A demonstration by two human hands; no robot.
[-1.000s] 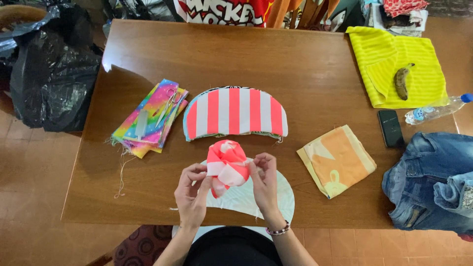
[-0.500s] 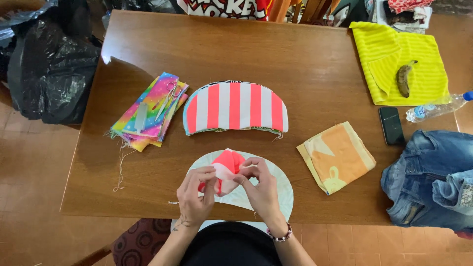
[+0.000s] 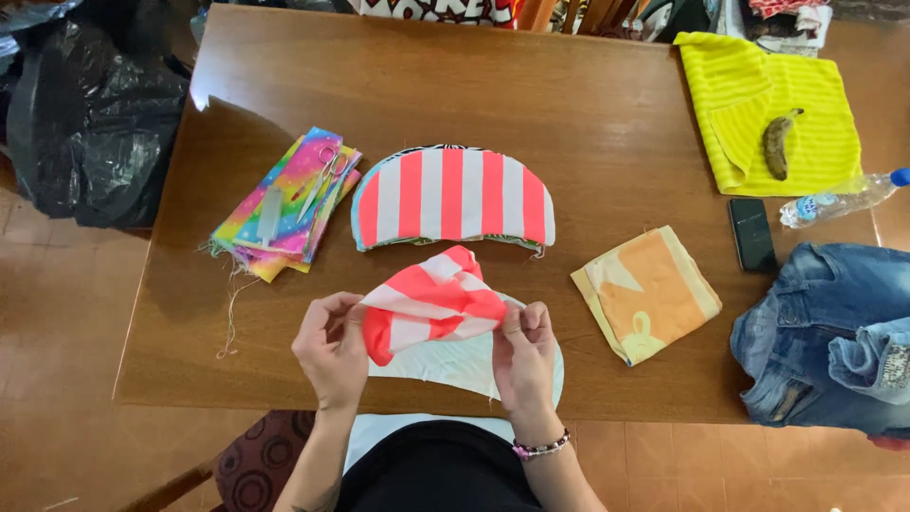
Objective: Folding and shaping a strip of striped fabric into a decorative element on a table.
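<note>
A red-and-white striped fabric piece (image 3: 431, 301) is stretched between both hands just above the table's near edge. My left hand (image 3: 330, 348) pinches its left end and my right hand (image 3: 522, 358) pinches its right end. Under it lies a pale half-round fabric piece (image 3: 455, 365) flat on the wooden table (image 3: 531, 114). A little beyond sits a stack of half-round striped red-and-white pieces (image 3: 452, 196).
Folded rainbow fabric (image 3: 284, 204) with scissors (image 3: 322, 180) on top lies at the left. An orange-and-yellow cloth (image 3: 646, 292), a dark phone (image 3: 753, 234), a water bottle (image 3: 839, 199), jeans (image 3: 834, 337) and a yellow towel (image 3: 739, 90) with a banana (image 3: 779, 142) are at the right. Black bag (image 3: 90, 114) far left.
The striped piece was bunched up between the hands, then pressed low on the pale piece; now both hands have moved apart and pulled it out wider.
</note>
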